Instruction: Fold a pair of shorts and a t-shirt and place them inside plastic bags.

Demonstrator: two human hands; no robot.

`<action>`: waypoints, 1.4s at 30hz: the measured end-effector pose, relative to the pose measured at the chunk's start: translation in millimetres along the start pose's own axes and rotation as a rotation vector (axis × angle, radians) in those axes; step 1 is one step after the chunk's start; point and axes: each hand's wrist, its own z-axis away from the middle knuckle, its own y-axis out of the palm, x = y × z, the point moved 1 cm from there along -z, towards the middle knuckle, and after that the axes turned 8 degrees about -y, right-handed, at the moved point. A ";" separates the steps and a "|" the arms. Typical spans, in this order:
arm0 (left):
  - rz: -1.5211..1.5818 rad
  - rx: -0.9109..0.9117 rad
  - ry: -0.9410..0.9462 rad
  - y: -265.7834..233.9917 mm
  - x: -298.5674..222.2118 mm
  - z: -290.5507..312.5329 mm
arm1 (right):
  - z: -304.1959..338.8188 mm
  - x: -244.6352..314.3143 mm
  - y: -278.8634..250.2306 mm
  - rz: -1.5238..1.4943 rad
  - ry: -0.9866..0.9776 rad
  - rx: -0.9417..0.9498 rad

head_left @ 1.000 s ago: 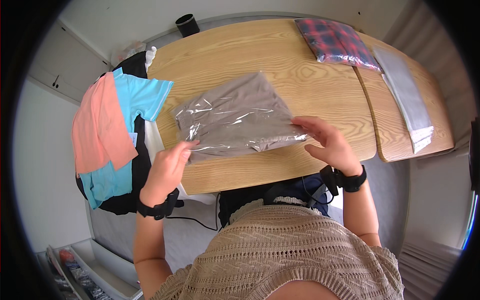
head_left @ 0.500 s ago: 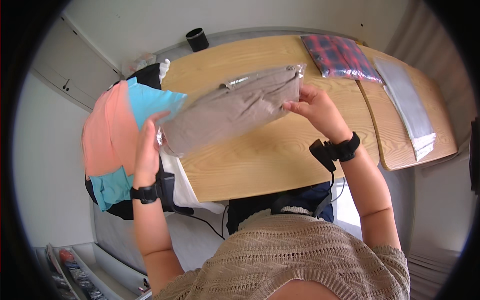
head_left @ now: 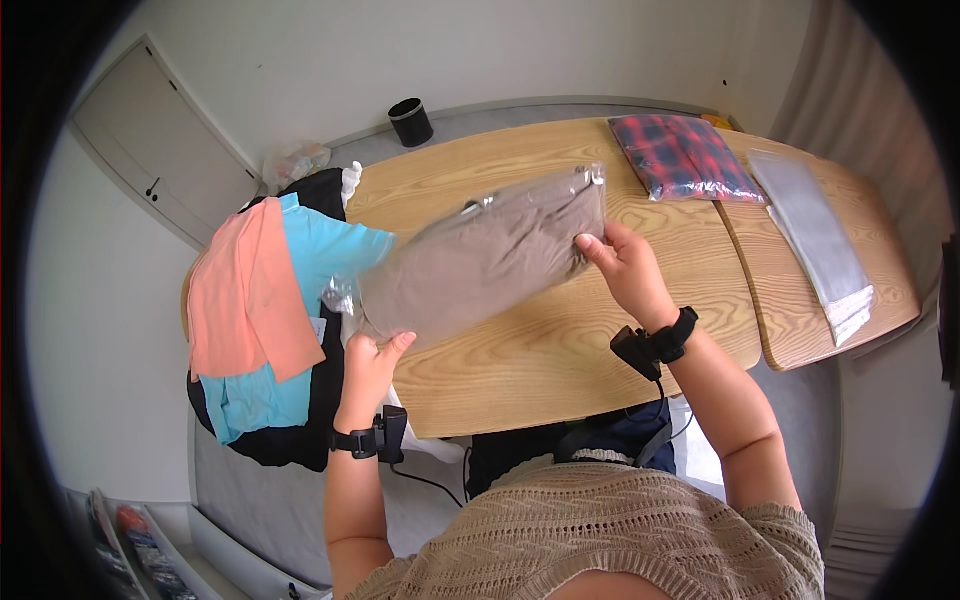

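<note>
Both of my hands hold a folded taupe garment in a clear plastic bag (head_left: 480, 255), tilted with its right end farther off, above the wooden table. My right hand (head_left: 628, 268) pinches the bag's right end, thumb on top. At the lower left corner my left hand (head_left: 373, 375) grips the bag with its thumb over the edge; the other fingers are partly hidden. A loose crinkled flap of plastic sticks out at the left end. Each wrist wears a black strap with a small device.
Coral and blue clothes (head_left: 250, 290) lie piled over black fabric at the left. On the table (head_left: 470, 390), a bagged red-and-navy plaid garment (head_left: 685, 158) lies at the far right, beside a stack of clear plastic bags (head_left: 815, 235). A black bin (head_left: 410, 122) stands behind the table.
My left hand has shifted from the bag's left end, fingers spread, to a grip on its lower left corner. My view has tilted, so the table sits lower.
</note>
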 end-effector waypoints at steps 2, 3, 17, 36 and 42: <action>0.154 -0.064 0.065 2.7 -9.9 -1.5 | -1.3 20.1 -7.9 -0.048 0.090 -0.038; 0.272 -0.049 0.077 4.3 -19.6 -1.4 | -2.3 30.9 -15.8 -0.049 0.151 -0.031; 0.533 0.364 -0.360 76.0 -3.9 -36.7 | 74.5 -30.9 -67.3 -0.073 0.520 0.168; 1.004 0.374 -0.544 138.5 -15.9 -33.7 | 113.6 -16.9 -7.3 -1.229 0.698 -0.024; 1.123 0.491 -0.602 141.2 -7.7 -27.9 | 97.8 -14.0 5.7 -1.442 0.656 -0.211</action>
